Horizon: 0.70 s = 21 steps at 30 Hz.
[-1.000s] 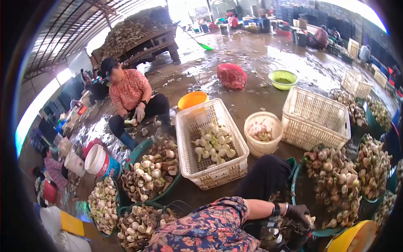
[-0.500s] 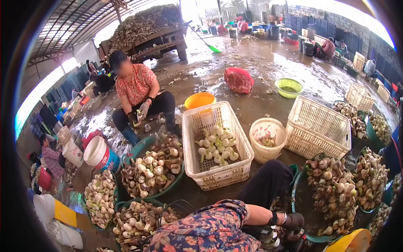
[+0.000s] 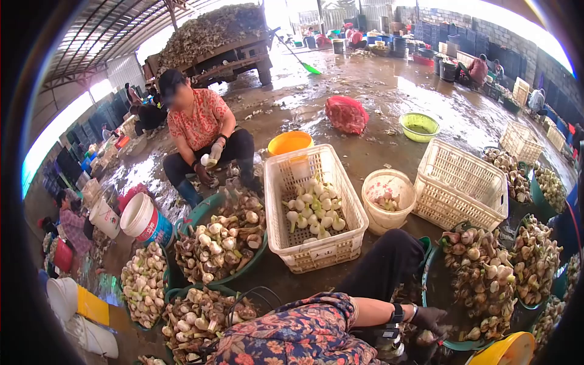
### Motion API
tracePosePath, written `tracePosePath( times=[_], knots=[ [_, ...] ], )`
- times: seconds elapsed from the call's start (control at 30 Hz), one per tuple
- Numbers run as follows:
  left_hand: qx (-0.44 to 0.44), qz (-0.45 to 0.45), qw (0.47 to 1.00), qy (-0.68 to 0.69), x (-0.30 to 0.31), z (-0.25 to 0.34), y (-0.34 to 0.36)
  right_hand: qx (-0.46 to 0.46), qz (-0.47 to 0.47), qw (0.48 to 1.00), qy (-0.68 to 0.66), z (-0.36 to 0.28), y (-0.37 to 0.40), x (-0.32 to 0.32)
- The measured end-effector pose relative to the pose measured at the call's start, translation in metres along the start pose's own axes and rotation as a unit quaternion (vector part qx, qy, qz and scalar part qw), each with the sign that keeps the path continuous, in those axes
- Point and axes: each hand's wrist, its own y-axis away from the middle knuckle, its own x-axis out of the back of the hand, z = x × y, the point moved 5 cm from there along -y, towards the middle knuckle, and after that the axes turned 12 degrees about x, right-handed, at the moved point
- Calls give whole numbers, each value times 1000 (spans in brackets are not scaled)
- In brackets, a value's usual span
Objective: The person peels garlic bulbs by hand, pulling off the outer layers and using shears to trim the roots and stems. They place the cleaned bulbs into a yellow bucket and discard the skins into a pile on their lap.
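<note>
At the lower right, my left hand (image 3: 429, 317) wears a dark glove, with a dark band and a bracelet at the wrist. Its fingers point right, apart, close to the rim of a green tub (image 3: 427, 286) of untrimmed garlic (image 3: 480, 267). Just below this hand is a garlic bulb (image 3: 426, 337). My right hand (image 3: 421, 352) is a dark gloved shape under it, its fingers hidden at the frame's bottom. Trimmed bulbs (image 3: 316, 208) lie in a white crate (image 3: 316, 258) ahead of me. A white bucket (image 3: 389, 182) with some pieces inside stands beside the crate.
Opposite, a co-worker (image 3: 201, 121) holds a pale bulb over a garlic tub (image 3: 213, 277). Another white crate (image 3: 462, 201) stands right of the bucket. A yellow container (image 3: 514, 350) is at lower right. Behind are an orange basin (image 3: 291, 142), red sack (image 3: 347, 115) and loaded truck (image 3: 228, 64).
My left hand has shifted slightly right and its fingers have spread from a more compact shape. A bulb now shows below it. The co-worker's gloved hand has risen with a pale bulb.
</note>
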Motion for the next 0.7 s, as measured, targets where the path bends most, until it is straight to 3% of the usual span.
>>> tracePosePath(
  times=[0.03,0.07,0.1,0.17,0.2,0.3,0.33,0.4,0.5,0.7],
  knots=[
    [-101,-38,992,-67,-4,17,16,1,-1,1000,0,0,1,-1],
    [-71,-96,974,-190,-3,25,22,0,0,1000,0,0,2,0],
    [-72,-97,974,-190,-4,25,21,3,-1,1000,-4,0,2,0],
    [27,-135,961,-242,-10,12,15,3,1,1000,-5,0,3,0],
    [-21,-69,968,-239,-16,-2,6,4,0,1000,-4,-1,3,-2],
    [-48,-3,955,-292,-10,8,16,2,3,1000,-2,-1,3,-4],
    [-48,-4,955,-293,-13,6,17,1,2,1000,-2,-2,2,-5],
    [-19,89,955,-283,-12,4,18,2,2,1000,-1,-2,1,-7],
    [30,102,973,-205,-9,7,20,2,1,1000,1,-2,1,-6],
    [60,111,973,-193,-9,8,14,0,-6,1000,2,-2,0,-9]
  ],
)
